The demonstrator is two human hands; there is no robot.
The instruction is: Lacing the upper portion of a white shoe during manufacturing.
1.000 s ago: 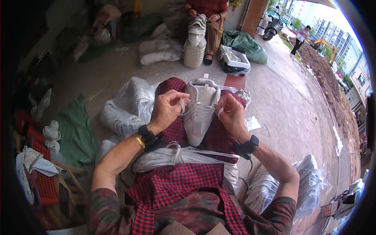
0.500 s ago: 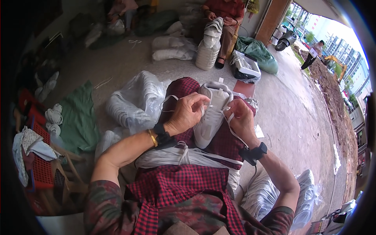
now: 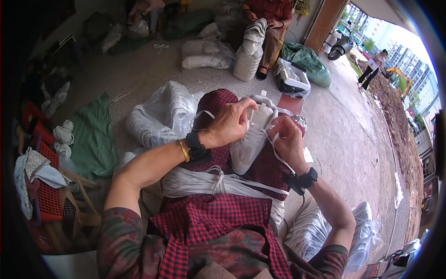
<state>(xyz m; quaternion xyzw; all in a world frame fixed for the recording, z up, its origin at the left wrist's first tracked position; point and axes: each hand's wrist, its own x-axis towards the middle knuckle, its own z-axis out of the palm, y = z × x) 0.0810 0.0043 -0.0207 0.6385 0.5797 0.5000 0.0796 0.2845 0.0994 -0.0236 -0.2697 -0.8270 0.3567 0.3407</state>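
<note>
A light grey-white sneaker rests between my thighs, toe toward me, its tongue and collar at the far end. My left hand is at the shoe's upper left eyelets, index finger bent over the collar. A white shoelace loops out to the left from its curled fingers. My right hand pinches another stretch of white lace beside the right eyelets, and that lace trails down toward my wrist. The left fingertips are partly hidden. Across my lap lies a thick bundle of white laces, tied round in the middle.
Clear bags of pale shoe parts stand at left and lower right. A red plastic basket and green cloth are farther left. Ahead, a seated person works behind stacked shoes; an open shoebox stands nearby.
My left hand has shifted slightly right and up, its index finger now reaching over the shoe's collar. The right hand stays nearly in place with the lace.
</note>
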